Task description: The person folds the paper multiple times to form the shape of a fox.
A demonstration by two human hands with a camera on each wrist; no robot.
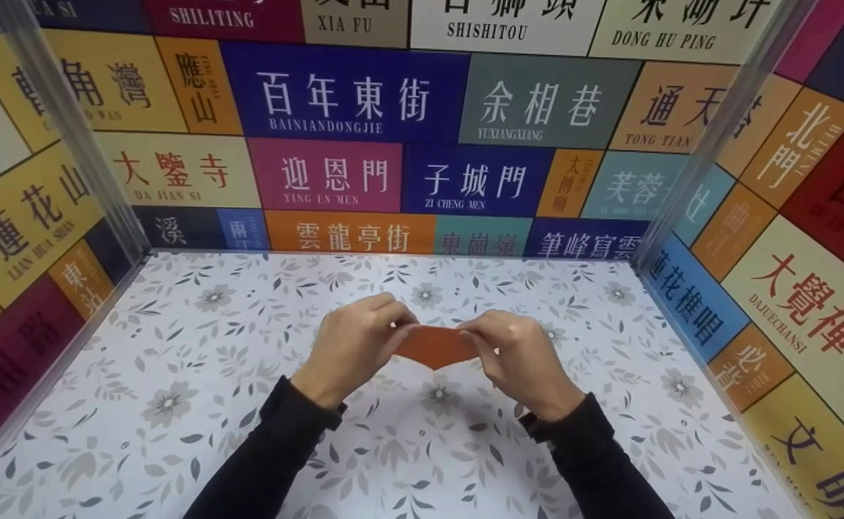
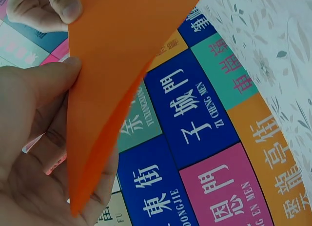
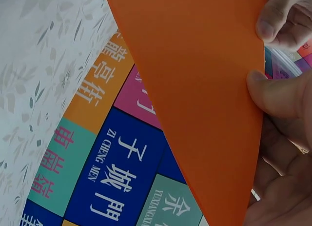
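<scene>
Head view, from the near edge inward: two black sleeves, the left sleeve and the right sleeve, reach in over the near side of the tabletop, which is white with a pattern of grey flowers and leaves. Just beyond the cuffs, the left hand and the right hand face each other. Between them, near the middle of the scene and raised above the tabletop, is a piece of orange paper. Both grips are closed on it: the left hand pinches its left part and the right hand its right part, each with the thumb on one face and fingers behind. Its straight edge runs between the hands on the far side, and its other edges slant to a blunt point on the near side. Seen from the left wrist, the paper looks folded, two layers standing slightly apart along the slanted edge toward the left end. Farther off, the left wall and the right wall flank the tabletop, joined at the far corners to the back wall. All three carry coloured blocks of Chinese characters with Latin lettering, among them blue, pink, orange and green ones.
</scene>
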